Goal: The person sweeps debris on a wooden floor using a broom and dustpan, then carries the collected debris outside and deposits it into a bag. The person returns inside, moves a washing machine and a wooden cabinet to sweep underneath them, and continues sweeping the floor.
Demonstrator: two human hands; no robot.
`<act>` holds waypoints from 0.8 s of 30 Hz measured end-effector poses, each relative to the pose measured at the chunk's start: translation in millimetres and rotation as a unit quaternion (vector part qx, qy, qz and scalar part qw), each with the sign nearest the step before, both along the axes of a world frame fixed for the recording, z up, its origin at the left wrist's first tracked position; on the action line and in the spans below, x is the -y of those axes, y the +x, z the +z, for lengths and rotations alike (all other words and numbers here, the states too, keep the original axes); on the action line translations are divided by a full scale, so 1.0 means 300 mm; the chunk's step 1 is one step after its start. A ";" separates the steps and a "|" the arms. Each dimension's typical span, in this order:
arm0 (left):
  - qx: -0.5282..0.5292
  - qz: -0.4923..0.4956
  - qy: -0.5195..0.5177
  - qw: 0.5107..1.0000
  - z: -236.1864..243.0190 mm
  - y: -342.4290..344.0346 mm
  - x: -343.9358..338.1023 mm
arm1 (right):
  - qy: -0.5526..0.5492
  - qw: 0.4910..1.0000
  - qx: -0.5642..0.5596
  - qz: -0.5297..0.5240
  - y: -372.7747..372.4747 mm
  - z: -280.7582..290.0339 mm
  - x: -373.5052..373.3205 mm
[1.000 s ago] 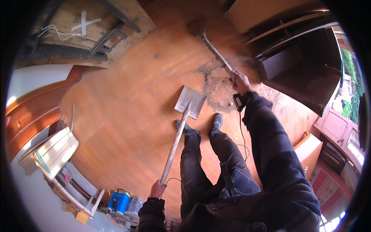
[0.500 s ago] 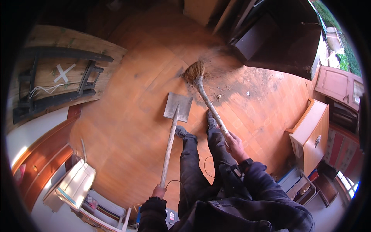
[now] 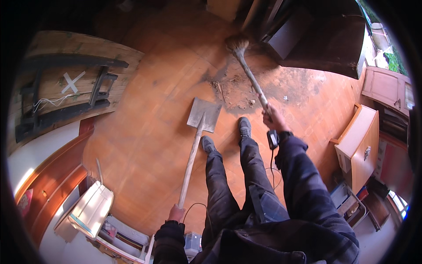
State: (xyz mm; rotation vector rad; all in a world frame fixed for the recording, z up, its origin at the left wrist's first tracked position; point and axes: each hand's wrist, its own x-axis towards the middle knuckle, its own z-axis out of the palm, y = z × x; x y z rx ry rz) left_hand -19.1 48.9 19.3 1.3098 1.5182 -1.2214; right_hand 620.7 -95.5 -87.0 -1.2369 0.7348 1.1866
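Note:
My left hand [image 3: 176, 214] is closed round the upper end of a long wooden handle. It belongs to a shovel [image 3: 205, 115] whose flat square metal blade lies on the floor ahead of my left shoe. My right hand [image 3: 273, 118] grips the pale handle of a straw broom [image 3: 249, 70], stretched forward and to the right. The bristle head is blurred and reaches the floor near the dark cabinet. Between broom and shovel lies a scattered pile of dirt and debris [image 3: 237, 91], brown and crumbly with small pale bits.
A dark cabinet [image 3: 323, 48] stands at the far right, its corner over the dirty patch. A wooden board with black legs [image 3: 79, 83] is at the left. A drawer unit [image 3: 358, 143] stands to the right, a cream plastic-looking thing [image 3: 92, 209] at the lower left.
My right hand and the broom have moved forward, and the bristle head has gone from the debris to farther away, by the dark cabinet. The shovel stays nearly in place.

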 end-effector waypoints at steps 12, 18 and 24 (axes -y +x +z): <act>0.020 -0.121 0.017 0.992 0.016 0.017 -0.166 | -0.216 0.877 0.292 0.315 -0.310 0.418 0.232; -0.003 -0.131 0.030 0.991 -0.006 -0.012 -0.207 | -0.249 0.545 0.652 0.463 -0.120 0.297 0.076; 0.027 -0.138 0.024 0.990 -0.024 -0.037 -0.211 | -0.278 0.447 0.557 0.642 -0.098 0.239 0.078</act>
